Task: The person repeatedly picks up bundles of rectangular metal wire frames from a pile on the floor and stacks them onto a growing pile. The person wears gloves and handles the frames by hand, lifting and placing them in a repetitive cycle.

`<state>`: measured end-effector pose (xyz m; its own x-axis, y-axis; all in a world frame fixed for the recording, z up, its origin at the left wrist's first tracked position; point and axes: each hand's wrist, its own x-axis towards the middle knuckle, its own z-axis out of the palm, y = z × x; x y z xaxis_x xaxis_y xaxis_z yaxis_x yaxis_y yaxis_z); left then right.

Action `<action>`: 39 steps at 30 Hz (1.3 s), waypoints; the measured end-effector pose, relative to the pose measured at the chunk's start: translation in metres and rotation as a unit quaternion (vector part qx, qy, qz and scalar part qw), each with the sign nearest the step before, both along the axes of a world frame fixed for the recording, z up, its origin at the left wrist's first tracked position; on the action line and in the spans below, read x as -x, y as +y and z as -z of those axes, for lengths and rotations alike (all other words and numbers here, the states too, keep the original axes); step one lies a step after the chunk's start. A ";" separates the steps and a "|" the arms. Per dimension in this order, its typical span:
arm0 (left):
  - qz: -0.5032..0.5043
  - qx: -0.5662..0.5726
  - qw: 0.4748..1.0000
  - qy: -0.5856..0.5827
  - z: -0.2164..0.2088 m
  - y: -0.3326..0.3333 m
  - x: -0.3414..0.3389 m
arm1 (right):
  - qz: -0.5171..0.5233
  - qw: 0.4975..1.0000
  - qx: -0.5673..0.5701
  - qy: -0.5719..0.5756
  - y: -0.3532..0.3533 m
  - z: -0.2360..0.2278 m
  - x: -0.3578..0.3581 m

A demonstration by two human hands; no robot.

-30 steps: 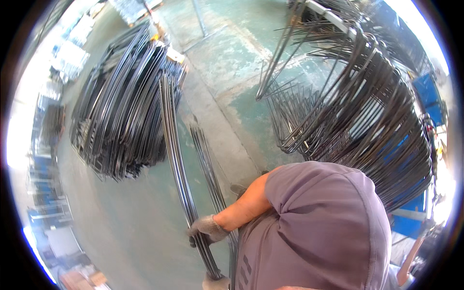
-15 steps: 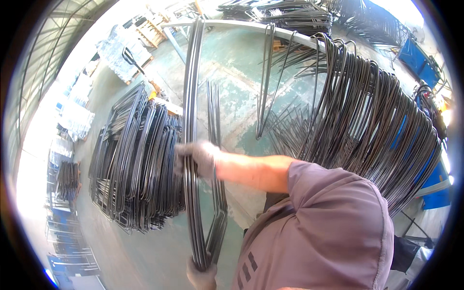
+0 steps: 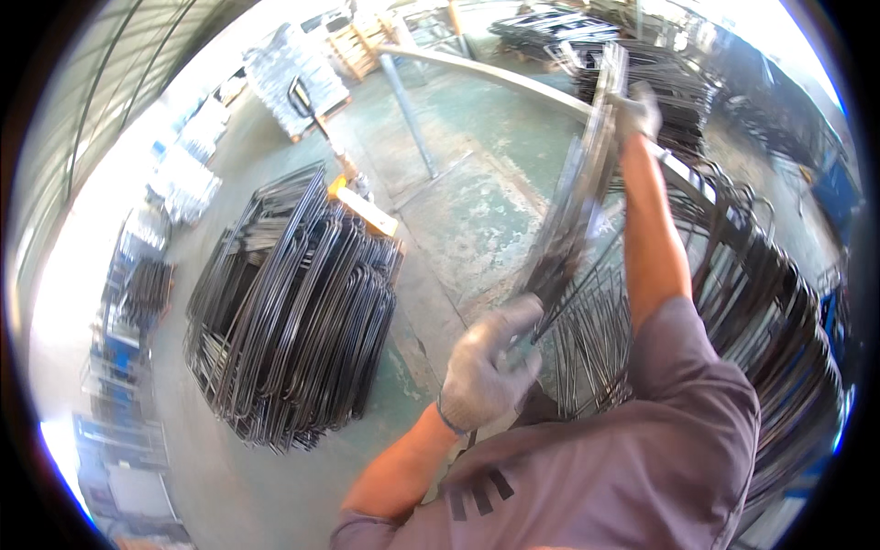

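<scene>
"Bundle of slim, dark grey metal rods point(image 3: 577, 202): where is it exactly?"

"Up in the air right of centre, slanting from the upper right down toward the middle. It is blurred, so I can't count the rods."

"And who has it?"

"The person's right hand point(image 3: 637, 112), in a pale grey work glove, is wrapped round it near the upper end, arm stretched far out."

"What about the other one?"

"The left hand point(image 3: 490, 367), gloved alike, is at the lower end, thumb and fingers parted and half curled, not clenched. I can't tell whether its fingertips touch the rods."

"Is the bundle on the long pale metal rail point(image 3: 500, 73)?"

"Its upper part crosses in front of it in this view; I can't tell whether they touch."

"And what is around it?"

"Close-packed dark bent rods point(image 3: 779, 302) hang on the right. Well to the left, a big stack of black bent-rod frames point(image 3: 293, 321) stands above the green-and-grey floor point(image 3: 467, 220), with a yellow-and-white piece of equipment point(image 3: 367, 209) just behind it."
</scene>
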<state>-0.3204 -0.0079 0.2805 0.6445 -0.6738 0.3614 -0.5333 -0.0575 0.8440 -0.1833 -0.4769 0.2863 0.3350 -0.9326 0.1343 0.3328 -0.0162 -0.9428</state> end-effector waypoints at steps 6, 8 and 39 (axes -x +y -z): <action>-0.119 -0.175 0.974 0.076 0.082 0.085 -0.028 | 0.005 0.884 0.440 0.157 0.204 -0.015 0.080; -0.141 -0.173 0.964 0.146 0.103 0.124 -0.047 | -0.010 0.822 0.563 0.083 0.256 0.023 0.066; -0.564 -0.270 0.773 -0.108 0.198 0.572 -0.554 | -0.318 0.718 0.503 0.361 0.545 0.149 -0.572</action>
